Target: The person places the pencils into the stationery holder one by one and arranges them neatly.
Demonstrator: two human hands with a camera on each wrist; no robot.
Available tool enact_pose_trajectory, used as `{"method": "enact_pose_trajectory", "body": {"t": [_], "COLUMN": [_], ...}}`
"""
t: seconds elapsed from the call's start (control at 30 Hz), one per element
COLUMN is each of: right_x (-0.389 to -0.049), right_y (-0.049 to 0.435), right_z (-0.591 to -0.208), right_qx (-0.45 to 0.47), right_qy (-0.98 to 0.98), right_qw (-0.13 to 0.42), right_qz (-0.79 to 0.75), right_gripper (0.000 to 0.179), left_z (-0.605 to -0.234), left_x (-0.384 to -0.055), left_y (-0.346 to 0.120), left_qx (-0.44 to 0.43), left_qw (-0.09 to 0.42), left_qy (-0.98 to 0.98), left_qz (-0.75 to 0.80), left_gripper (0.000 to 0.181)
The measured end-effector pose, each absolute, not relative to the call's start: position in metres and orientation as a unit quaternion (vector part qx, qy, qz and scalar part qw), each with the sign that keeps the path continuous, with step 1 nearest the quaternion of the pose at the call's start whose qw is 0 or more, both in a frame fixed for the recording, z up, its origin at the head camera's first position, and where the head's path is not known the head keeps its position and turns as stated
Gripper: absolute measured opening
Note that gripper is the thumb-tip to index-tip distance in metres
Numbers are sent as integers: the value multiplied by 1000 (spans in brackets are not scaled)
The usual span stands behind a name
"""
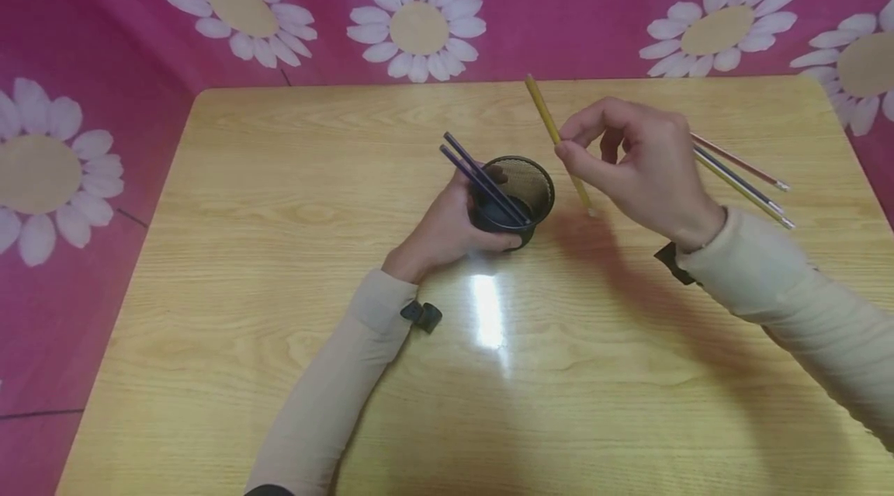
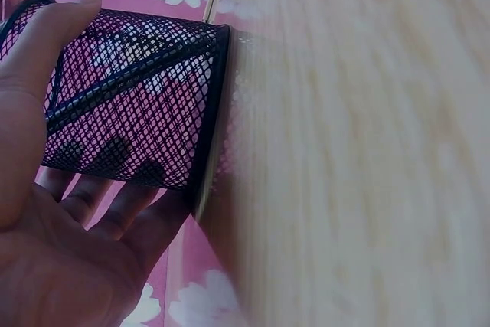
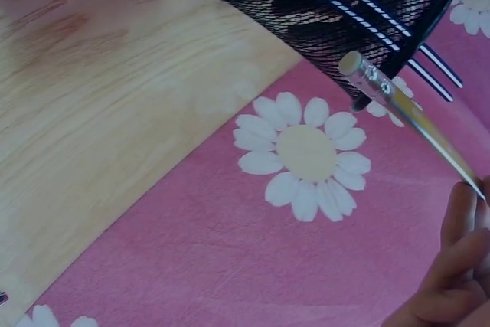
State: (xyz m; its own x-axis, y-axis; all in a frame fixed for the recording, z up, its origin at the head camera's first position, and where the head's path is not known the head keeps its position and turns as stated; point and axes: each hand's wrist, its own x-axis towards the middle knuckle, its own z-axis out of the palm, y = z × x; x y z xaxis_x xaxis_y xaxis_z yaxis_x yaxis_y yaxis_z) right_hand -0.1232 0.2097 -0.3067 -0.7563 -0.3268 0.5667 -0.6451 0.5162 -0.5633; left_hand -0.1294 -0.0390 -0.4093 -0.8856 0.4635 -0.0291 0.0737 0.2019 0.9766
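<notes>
"One black mesh cup (image 1: 534,179): what is it containing?"

"Two dark pencils (image 1: 482,173), leaning out between ten and eleven o'clock. The left hand (image 1: 447,228) is gripping the cup from its eight-o'clock side."

"And the yellow pencil (image 1: 545,112)?"

"The right hand (image 1: 639,162) is pinching it mid-shaft; it is running toward eleven and five o'clock from that pinch, eraser end (image 3: 352,63) outside the cup, near its three-o'clock side. Three more pencils (image 1: 740,182) are lying at that hand's three o'clock."

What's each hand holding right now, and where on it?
The right hand pinches a yellow pencil near its middle, eraser end down; the left hand grips the black mesh cup around its side.
</notes>
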Motion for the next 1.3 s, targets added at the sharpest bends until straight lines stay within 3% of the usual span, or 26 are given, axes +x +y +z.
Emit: {"method": "enact_pose_trajectory", "body": {"t": [1.3], "right_x": [-138], "right_y": [168], "right_z": [-307], "right_qx": [308], "right_qy": [-781], "right_qw": [214], "right_qz": [500], "right_gripper": [13], "left_z": [-410], "left_x": [-130], "left_y": [-38], "left_qx": [185], "left_qw": [157], "left_qy": [748], "left_qz": [618], "left_gripper": [98]}}
